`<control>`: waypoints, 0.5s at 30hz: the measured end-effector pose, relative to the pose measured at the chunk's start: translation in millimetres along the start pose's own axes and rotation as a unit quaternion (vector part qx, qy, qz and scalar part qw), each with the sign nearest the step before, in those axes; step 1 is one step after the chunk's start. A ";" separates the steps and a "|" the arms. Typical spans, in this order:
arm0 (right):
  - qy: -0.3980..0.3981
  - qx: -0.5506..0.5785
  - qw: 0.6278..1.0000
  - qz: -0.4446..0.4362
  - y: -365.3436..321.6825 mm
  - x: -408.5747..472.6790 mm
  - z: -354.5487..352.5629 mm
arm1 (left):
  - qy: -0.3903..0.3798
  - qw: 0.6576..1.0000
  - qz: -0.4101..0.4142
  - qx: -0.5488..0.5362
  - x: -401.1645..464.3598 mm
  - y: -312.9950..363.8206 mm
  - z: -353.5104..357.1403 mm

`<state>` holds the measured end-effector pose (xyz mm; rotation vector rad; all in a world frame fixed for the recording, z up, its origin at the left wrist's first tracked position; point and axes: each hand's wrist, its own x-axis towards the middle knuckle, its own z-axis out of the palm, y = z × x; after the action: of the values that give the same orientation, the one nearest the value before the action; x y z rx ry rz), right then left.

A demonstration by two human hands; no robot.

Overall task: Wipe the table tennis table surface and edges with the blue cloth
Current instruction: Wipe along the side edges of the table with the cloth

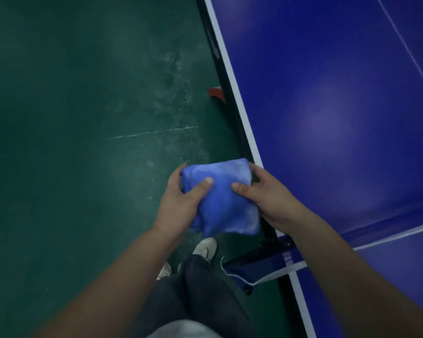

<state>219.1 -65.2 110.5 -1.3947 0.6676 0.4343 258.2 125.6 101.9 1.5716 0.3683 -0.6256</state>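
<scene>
A folded blue cloth (221, 196), soft and slightly fuzzy with paler worn patches, is held in the air just beside the white-painted side edge of the table tennis counter (340, 118), over the green floor (71, 118) and not touching the playing surface. The left hand (181, 203) grips the cloth's left side, thumb pressed flat across the top and fingers curled around the far corner. The right hand (266, 196) grips the right side the same way, thumb lying on top of the fabric and fingers wrapped over the far edge nearest the counter. Between the two hands the cloth forms a thick, roughly square bundle whose lower edge hangs loose and rumpled.

The counter is a smooth, glossy deep-blue board with soft light reflections, a white border stripe along its edge and a thin white line running across it far from the cloth. Below the right forearm, the net (388, 220) crosses the counter, its white top band leading to a dark clamp post (274, 250) at the counter's edge, with a loose white cord hanging by it. Under the counter's edge, beyond the cloth, a small red piece (216, 93) shows on the floor. The floor is matte, scuffed and scratched. Beneath the cloth are dark trousers (200, 289) and pale shoes (205, 247).
</scene>
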 end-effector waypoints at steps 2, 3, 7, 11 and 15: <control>0.027 -0.010 1.000 -0.011 2.8 -4.8 5.0 | -0.071 0.997 0.008 0.015 -11.0 -12.2 -10.0; 0.008 -0.028 0.999 -0.019 3.2 -8.6 5.4 | -0.098 0.994 0.024 0.036 -16.2 -17.2 -14.2; -0.071 -0.307 0.948 -0.037 -2.5 -35.4 13.6 | -0.062 0.987 0.062 0.137 -27.2 -25.3 -25.7; -0.026 -0.403 0.904 -0.137 -0.1 -47.8 23.1 | -0.058 0.941 0.135 0.304 -41.9 -34.0 -30.0; 0.094 -0.338 0.926 -0.141 4.0 -46.5 32.0 | -0.036 0.959 0.127 0.251 -53.5 -28.6 -24.5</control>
<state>187.4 -28.4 139.5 -2.1781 0.4692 0.3115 203.2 159.9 110.6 2.0331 -0.0606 -0.5999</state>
